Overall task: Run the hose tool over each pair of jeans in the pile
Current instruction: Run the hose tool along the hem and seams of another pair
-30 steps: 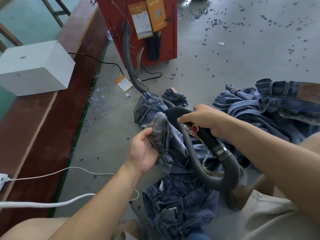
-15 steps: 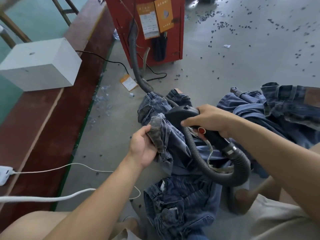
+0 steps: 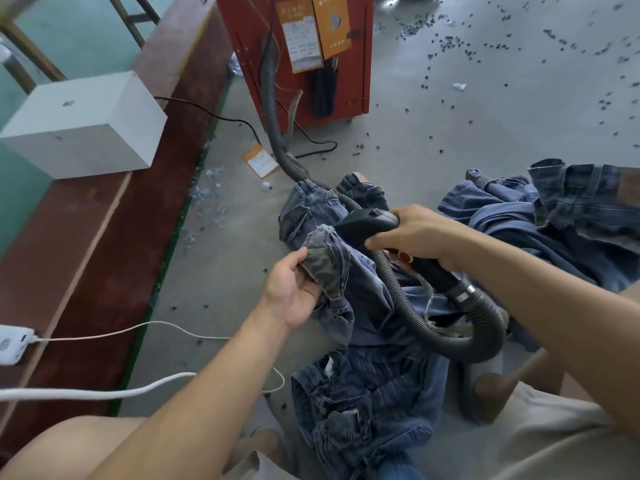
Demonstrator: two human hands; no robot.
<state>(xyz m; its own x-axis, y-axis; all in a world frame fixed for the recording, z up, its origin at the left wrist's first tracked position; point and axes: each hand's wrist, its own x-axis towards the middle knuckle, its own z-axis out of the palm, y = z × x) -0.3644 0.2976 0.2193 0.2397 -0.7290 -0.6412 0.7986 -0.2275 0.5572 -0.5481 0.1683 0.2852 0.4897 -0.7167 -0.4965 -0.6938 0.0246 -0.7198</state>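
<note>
Gripping hose tool (image 3: 372, 221) right hand (image 3: 415, 237); left hand (image 3: 294, 289) pinching jeans (image 3: 332, 261) hem (probably); bare floor (image 3: 485, 133) beyond.

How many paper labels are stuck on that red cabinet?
2, both on the red cabinet front near its top: a white printed sheet on the left and an orange card on the right, overlapping it. Others may lie out of view.

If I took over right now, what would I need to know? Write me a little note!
Left hand: grips a bunched fold of the jeans being cleaned.
Right hand: grips the hose tool, nozzle close against that fold.
More jeans lie piled at the right, another pair near your knees.
Done: can't tell which pairs are finished.
Left: finish this pair, then the others.
</note>
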